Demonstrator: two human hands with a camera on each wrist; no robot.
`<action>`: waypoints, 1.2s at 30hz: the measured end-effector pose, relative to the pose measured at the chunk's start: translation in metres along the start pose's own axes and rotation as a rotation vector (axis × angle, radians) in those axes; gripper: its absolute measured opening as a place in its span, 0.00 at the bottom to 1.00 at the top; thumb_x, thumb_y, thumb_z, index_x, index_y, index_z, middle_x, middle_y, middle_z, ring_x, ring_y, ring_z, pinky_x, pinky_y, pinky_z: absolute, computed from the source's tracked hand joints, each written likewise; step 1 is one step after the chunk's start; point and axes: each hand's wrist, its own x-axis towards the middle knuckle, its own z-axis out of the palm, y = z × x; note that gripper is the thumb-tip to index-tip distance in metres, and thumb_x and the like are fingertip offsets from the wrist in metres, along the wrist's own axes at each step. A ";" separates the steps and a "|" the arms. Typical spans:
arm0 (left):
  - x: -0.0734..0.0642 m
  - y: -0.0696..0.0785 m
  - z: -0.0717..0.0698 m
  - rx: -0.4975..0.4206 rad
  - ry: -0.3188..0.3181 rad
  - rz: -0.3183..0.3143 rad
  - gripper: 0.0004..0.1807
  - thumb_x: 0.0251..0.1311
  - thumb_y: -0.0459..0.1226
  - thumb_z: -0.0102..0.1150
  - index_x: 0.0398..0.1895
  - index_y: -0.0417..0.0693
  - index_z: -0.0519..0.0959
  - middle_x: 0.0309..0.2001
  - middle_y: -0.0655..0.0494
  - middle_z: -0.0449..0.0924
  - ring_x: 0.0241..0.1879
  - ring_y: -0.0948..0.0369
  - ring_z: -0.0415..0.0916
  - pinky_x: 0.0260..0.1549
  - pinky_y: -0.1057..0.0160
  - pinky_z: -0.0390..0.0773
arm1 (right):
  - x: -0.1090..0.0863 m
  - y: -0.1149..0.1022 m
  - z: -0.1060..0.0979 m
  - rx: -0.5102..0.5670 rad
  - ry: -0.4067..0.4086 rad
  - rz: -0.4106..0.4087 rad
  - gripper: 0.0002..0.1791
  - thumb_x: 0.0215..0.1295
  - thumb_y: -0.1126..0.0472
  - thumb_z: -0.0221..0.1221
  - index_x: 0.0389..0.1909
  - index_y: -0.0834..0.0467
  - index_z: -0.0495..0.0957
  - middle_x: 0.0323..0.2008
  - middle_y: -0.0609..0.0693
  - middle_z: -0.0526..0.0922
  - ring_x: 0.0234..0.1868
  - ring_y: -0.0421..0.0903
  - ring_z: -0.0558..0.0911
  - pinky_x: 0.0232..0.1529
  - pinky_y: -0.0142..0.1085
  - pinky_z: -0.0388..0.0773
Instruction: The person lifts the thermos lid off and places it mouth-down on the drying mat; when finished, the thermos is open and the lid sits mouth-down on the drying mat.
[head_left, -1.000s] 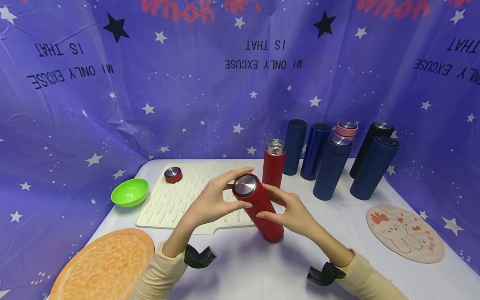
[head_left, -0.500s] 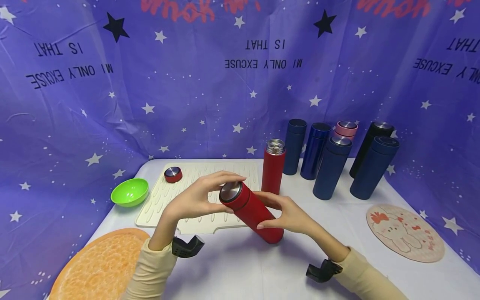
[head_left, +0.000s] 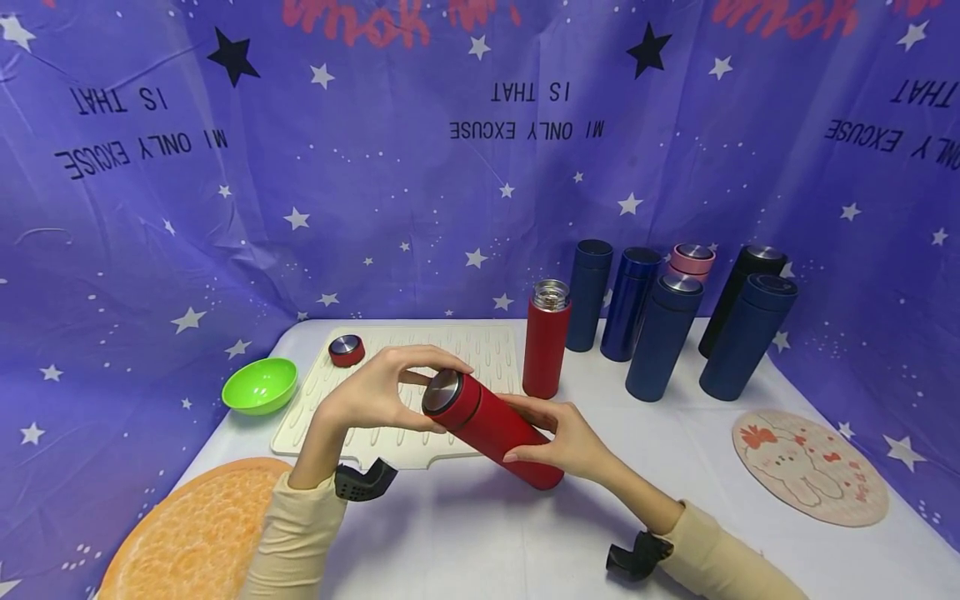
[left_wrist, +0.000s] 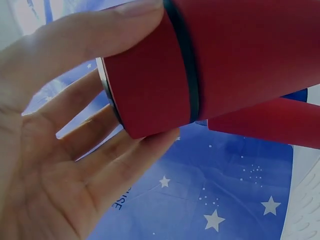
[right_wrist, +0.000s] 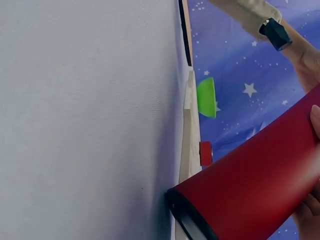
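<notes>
A red thermos (head_left: 498, 433) with a steel-topped lid (head_left: 442, 392) leans steeply to the left over the front of the table. My left hand (head_left: 367, 396) pinches the lid between thumb and fingers; in the left wrist view the thumb lies on the lid (left_wrist: 150, 90) just short of a dark seam. With my right hand (head_left: 570, 437) I grip the body lower down. The base (right_wrist: 192, 215) is close to the tabletop; whether it touches, I cannot tell. Behind it stands a second red thermos (head_left: 547, 350), upright and lidless, its steel neck exposed. A loose red lid (head_left: 347, 351) sits on a white ridged mat (head_left: 315, 433).
Several capped thermoses stand at the back right, among them a front blue one (head_left: 665, 342), a pink one (head_left: 692, 260) and a black one (head_left: 742, 292). A green bowl (head_left: 260, 386) is at the left, an orange round mat (head_left: 198, 533) before it. A rabbit-print round mat (head_left: 810, 467) lies right.
The held thermos has tipped from a slight lean to a steep one, its lid end going left and down. My left hand has travelled left with the lid; the right has moved slightly.
</notes>
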 end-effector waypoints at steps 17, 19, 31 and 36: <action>0.000 -0.015 0.011 0.121 0.126 -0.084 0.32 0.39 0.37 0.80 0.52 0.45 0.79 0.44 0.57 0.81 0.40 0.59 0.78 0.33 0.63 0.84 | -0.004 -0.009 0.006 -0.113 0.104 -0.103 0.37 0.46 0.67 0.75 0.60 0.65 0.74 0.55 0.55 0.80 0.52 0.51 0.81 0.52 0.45 0.78; 0.000 -0.019 0.013 0.171 0.166 -0.144 0.29 0.41 0.43 0.79 0.50 0.49 0.80 0.41 0.61 0.81 0.37 0.62 0.78 0.30 0.65 0.83 | -0.005 -0.008 0.009 -0.127 0.129 -0.126 0.37 0.45 0.67 0.75 0.59 0.65 0.74 0.54 0.56 0.80 0.51 0.51 0.82 0.50 0.45 0.79; 0.004 -0.021 0.017 0.248 0.126 -0.158 0.29 0.51 0.49 0.72 0.57 0.54 0.75 0.52 0.66 0.76 0.48 0.67 0.74 0.43 0.63 0.80 | -0.005 0.000 0.011 -0.107 0.167 -0.084 0.37 0.46 0.67 0.74 0.61 0.64 0.73 0.56 0.56 0.79 0.52 0.52 0.81 0.51 0.45 0.78; 0.002 -0.008 0.011 0.172 0.041 -0.068 0.32 0.49 0.39 0.75 0.60 0.51 0.75 0.56 0.61 0.76 0.55 0.62 0.72 0.47 0.57 0.80 | -0.003 0.026 0.003 -0.050 0.082 -0.015 0.37 0.48 0.60 0.74 0.63 0.54 0.74 0.56 0.46 0.79 0.53 0.44 0.80 0.55 0.38 0.76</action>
